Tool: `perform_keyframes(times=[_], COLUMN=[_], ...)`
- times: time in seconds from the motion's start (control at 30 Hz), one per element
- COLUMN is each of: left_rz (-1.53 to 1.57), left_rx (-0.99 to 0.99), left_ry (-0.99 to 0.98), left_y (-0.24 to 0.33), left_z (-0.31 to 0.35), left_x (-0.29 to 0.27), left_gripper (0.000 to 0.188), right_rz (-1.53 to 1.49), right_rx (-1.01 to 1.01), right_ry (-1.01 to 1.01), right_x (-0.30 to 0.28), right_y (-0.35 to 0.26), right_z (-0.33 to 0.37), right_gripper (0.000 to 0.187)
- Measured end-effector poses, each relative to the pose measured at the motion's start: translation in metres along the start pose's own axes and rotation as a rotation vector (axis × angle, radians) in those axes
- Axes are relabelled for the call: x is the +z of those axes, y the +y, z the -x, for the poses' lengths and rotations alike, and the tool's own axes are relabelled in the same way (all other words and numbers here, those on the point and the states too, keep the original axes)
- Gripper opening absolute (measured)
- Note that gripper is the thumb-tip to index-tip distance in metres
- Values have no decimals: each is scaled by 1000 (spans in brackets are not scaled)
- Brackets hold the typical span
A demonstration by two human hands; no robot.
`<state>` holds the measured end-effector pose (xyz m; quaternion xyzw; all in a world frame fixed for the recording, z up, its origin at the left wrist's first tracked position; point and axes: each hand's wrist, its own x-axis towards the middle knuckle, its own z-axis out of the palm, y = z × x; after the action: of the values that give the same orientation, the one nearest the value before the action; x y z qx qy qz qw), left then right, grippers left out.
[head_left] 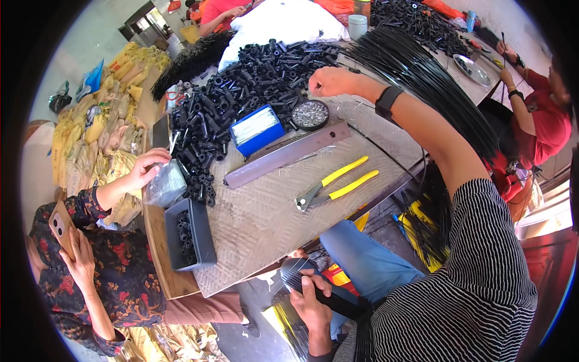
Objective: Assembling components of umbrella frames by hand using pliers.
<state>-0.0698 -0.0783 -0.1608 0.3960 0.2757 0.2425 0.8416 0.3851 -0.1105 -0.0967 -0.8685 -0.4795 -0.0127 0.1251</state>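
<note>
My right hand (339, 82) is closed, held over the edge of a heap of short black plastic tubes (265, 69). It is above a round black dish (310, 114) of small shiny pieces; what its fingers hold, if anything, is hidden. Low beside my knee, my left hand (312, 304) wraps round a bundle of thin black cables (341, 306), whose ends fan out past the fingers. On the board lie yellow-handled pliers (335, 184), apart from both hands. A blue box (257, 130) of thin white sticks stands by a long metal bar (286, 155).
A grey bin (190, 235) with small black parts stands at the table's left corner. Beside it, another person's hand (151, 166) touches a clear plastic bag (166, 183); their other hand holds a phone (61, 226). Long black cables (422, 78) lie at right, near a co-worker in red (543, 130).
</note>
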Motion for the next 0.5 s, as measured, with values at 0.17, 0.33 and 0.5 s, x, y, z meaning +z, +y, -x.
perform_keyframes(times=[0.17, 0.33, 0.5], left_rz=[13, 30, 15], left_rx=[-18, -22, -22], left_ry=[-31, -19, -27], left_y=[-2, 0, -1], left_z=[-3, -3, -6], left_x=[-1, 0, -1], left_gripper=[17, 17, 17], right_rz=[-246, 299, 585], right_rx=[22, 37, -140], right_ry=[-191, 1, 29], right_x=[-13, -4, 4], right_y=[12, 40, 30], right_z=[0, 25, 34], right_gripper=[20, 12, 15])
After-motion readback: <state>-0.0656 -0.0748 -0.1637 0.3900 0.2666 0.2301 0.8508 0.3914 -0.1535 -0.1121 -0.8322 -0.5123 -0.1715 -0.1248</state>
